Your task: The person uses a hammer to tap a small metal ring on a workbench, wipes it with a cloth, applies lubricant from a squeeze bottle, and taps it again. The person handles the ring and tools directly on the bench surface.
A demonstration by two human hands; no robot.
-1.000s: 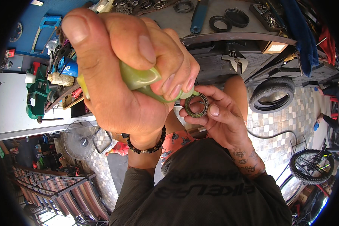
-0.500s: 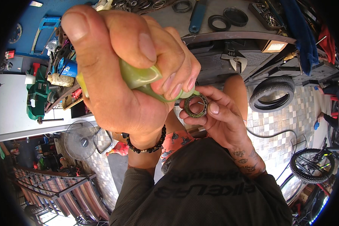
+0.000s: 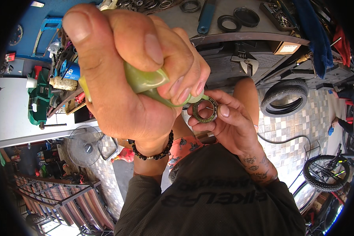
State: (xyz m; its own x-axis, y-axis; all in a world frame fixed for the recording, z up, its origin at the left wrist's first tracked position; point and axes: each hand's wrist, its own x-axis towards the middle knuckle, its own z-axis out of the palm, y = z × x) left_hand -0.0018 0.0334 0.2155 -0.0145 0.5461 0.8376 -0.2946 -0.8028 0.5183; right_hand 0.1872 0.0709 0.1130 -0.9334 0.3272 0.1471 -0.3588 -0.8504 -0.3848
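My left hand (image 3: 112, 88) is wrapped tightly round a translucent yellow-green squeeze bottle (image 3: 145, 81), its nozzle end pointing down to the right. That end meets the upper edge of a small ring-shaped ball bearing (image 3: 196, 113). Between thumb and fingers, my right hand (image 3: 238, 128) pinches the bearing with its open hole facing me. Greenish grease coats much of the ring, and small balls show along its upper right. My left fingers hide most of the bottle.
On the workbench (image 3: 173, 24) beyond my hands lie black rings (image 3: 229, 24) and a blue-handled tool (image 3: 206, 17). An adjustable wrench (image 3: 246, 64) hangs at its front. A green vise (image 3: 37, 100) is left; a tyre (image 3: 269, 105) and another person's hand (image 3: 334, 122) are right.
The bearing has turned slightly between my right fingers, and my right thumb has shifted a little. My left hand and the bottle stay almost in the same place.
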